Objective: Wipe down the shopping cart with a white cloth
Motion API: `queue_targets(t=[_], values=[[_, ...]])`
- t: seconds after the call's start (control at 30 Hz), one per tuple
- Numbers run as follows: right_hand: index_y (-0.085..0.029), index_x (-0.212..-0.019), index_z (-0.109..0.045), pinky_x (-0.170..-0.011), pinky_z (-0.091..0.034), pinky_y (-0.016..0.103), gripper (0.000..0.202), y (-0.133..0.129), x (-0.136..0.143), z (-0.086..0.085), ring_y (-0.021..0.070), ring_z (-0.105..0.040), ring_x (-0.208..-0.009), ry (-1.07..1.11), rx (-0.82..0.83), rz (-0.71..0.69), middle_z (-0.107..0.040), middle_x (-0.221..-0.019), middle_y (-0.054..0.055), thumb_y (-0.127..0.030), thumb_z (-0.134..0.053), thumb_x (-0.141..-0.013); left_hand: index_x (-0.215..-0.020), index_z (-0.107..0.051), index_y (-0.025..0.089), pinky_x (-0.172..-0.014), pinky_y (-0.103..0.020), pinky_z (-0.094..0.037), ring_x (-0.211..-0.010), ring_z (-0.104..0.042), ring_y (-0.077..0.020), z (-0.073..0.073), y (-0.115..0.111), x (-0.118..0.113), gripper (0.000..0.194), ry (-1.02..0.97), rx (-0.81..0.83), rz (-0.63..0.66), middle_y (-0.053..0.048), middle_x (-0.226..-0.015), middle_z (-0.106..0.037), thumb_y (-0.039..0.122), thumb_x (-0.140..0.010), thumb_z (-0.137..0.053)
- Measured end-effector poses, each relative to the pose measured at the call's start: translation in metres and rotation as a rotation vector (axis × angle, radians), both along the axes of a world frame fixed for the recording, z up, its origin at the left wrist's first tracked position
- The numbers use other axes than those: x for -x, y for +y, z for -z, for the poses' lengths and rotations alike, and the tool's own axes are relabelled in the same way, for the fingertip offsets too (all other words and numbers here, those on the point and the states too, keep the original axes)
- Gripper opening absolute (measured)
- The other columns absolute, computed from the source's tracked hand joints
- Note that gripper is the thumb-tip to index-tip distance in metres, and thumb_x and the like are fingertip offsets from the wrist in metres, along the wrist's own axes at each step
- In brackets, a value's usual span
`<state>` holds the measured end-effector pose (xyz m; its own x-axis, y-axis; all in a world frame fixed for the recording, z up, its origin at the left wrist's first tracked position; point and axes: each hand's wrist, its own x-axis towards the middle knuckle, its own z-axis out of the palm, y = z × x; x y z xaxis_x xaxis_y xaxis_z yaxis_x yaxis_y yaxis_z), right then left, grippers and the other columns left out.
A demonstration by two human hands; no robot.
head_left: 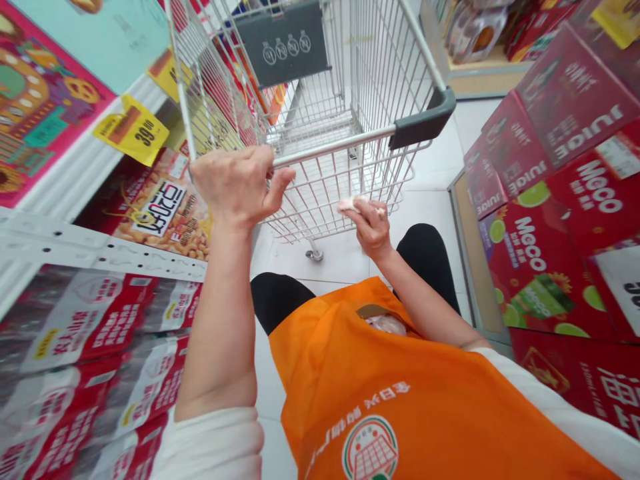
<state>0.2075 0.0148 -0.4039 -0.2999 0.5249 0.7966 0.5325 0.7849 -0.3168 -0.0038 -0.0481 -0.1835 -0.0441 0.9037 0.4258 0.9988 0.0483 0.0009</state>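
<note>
A metal wire shopping cart (320,152) stands in front of my body. My left hand (237,183) is wrapped round the near left corner of its top rim, thumb pointing right. Lower and to the right, my right hand (371,227) is closed on a crumpled white cloth (356,202), which pokes out at the fingertips; it could also be tissue. That hand is close to the cart's near wire side, and whether it touches the wires I cannot tell. A dark grey plastic corner piece (425,119) covers the rim's right end.
Shelves on the left hold red snack packs (163,207) and shrink-wrapped bottles (95,313), with a yellow price tag (133,130) above. Red drink cartons (540,247) are stacked at the right. White floor tiles (430,193) run between. I wear an orange apron (320,360).
</note>
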Motion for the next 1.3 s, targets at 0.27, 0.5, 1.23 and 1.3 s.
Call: queue_targets(t=[0.27,0.5,1.23,1.3], values=[[-0.025,-0.119,-0.072,-0.095,-0.055,0.038,0.031,0.005,0.009,0.012,0.0200,-0.062,-0.105,-0.117,-0.052,-0.109,-0.073,-0.116,0.009,-0.017,-0.049,-0.099,-0.080,-0.062,0.029,-0.069,-0.042,-0.024,-0.091,-0.059,-0.0312,-0.001,0.002,0.026,0.074,0.027,0.038,-0.087,-0.008,-0.076,-0.064,0.081,-0.084,-0.010],[-0.028,-0.119,-0.071,-0.098,-0.054,0.042,0.030,0.015,0.020,-0.002,0.0210,-0.062,-0.108,-0.079,-0.010,-0.089,-0.072,-0.118,0.007,-0.024,-0.047,-0.101,-0.070,-0.052,0.026,-0.065,-0.039,-0.015,-0.079,-0.051,-0.0264,-0.002,0.000,0.031,0.076,0.097,0.053,-0.159,-0.007,-0.073,-0.057,0.079,-0.083,0.000],[-0.027,-0.118,-0.073,-0.101,-0.051,0.039,0.032,0.025,-0.019,-0.005,0.0210,-0.060,-0.113,-0.064,-0.050,-0.002,-0.071,-0.117,0.008,-0.024,-0.045,-0.102,-0.063,-0.025,0.022,-0.065,-0.033,-0.004,-0.062,-0.022,-0.0181,-0.006,0.000,0.032,0.075,0.153,0.094,-0.175,-0.003,-0.063,-0.032,0.082,-0.074,0.018],[-0.027,-0.113,-0.075,-0.100,-0.052,0.039,0.033,0.029,-0.019,-0.005,0.0216,-0.061,-0.111,-0.057,-0.027,0.051,-0.072,-0.114,0.008,-0.027,-0.044,-0.102,-0.063,-0.024,0.022,-0.064,-0.035,-0.006,-0.059,-0.021,-0.0178,-0.005,-0.001,0.032,0.070,0.162,0.012,-0.136,-0.003,-0.061,-0.033,0.080,-0.080,0.012]])
